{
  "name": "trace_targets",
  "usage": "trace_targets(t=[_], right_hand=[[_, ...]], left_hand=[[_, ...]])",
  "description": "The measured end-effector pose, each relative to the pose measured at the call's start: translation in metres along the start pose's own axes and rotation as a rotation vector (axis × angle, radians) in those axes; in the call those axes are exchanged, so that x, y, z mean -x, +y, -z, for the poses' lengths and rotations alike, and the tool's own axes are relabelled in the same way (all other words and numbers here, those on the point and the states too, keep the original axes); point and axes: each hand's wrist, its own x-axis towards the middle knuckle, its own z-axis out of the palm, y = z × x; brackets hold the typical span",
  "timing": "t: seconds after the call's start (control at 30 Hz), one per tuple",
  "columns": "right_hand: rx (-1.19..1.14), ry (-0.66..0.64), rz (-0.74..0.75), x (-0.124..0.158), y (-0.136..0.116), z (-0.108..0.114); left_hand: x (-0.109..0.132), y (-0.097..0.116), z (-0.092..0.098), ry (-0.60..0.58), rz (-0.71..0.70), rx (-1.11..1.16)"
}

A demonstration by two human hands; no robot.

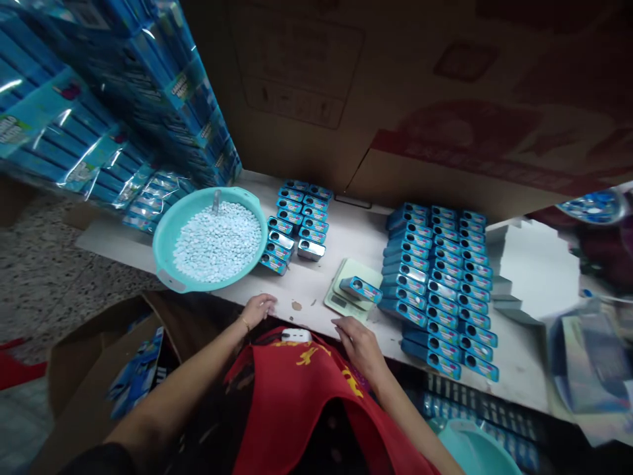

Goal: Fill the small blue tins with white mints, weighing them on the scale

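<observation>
The person's left hand [257, 311] rests at the front edge of the worktop [353, 227], nearest to the green bowl, with its fingers loosely bent; whether the tips meet cannot be told, and nothing shows in its grasp. The right hand [363, 346] is at the same edge, just in front of the scale [352, 269], its thumb and fingers slightly apart with nothing visible between them.

The scale sits toward the front edge, and 1 blue tin [364, 290] is on it, top facing up, clear of both hands. To its right, 3 long columns of tins [442, 277] run from near the back edge toward the front edge. To its left, 2 shorter columns of tins [312, 223] stand nearer the back edge.

Toward the worktop's left end, the green bowl [165, 239] holds a heap of small white pieces [217, 244], with a scoop [216, 200] sticking up at the far side. Wrapped blue packs [163, 92] are stacked past the back left corner. A large cardboard box [306, 86] rises along the back edge. The person wears a red apron [277, 409].
</observation>
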Motion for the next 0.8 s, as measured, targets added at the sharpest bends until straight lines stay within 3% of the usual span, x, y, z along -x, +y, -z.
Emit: trace_targets(t=[0.1, 0.2, 0.43, 0.57, 0.67, 0.73, 0.8], right_hand=[[-0.019, -0.073, -0.02, 0.004, 0.001, -0.009], [-0.017, -0.114, -0.066, 0.007, 0.006, -0.018], [-0.035, -0.252, -0.196, 0.029, 0.021, -0.029], [-0.208, -0.155, -0.293, 0.037, 0.025, -0.026], [-0.575, -0.052, -0.447, 0.024, 0.018, -0.029], [-0.943, 0.02, -0.596, 0.007, 0.009, -0.035], [-1.314, 0.029, -0.689, -0.012, 0.0, -0.042]], left_hand=[[0.009, -0.009, 0.023, 0.118, -0.041, -0.065], [0.015, -0.018, 0.033, 0.213, -0.065, -0.182], [-0.005, -0.009, 0.015, 0.168, -0.085, -0.453], [-0.006, 0.007, 0.006, 0.105, -0.078, -0.523], [0.012, 0.033, -0.012, -0.05, -0.077, -0.455], [0.029, 0.059, -0.03, -0.291, -0.073, -0.291], [0.045, 0.085, -0.049, -0.473, -0.126, -0.291]])
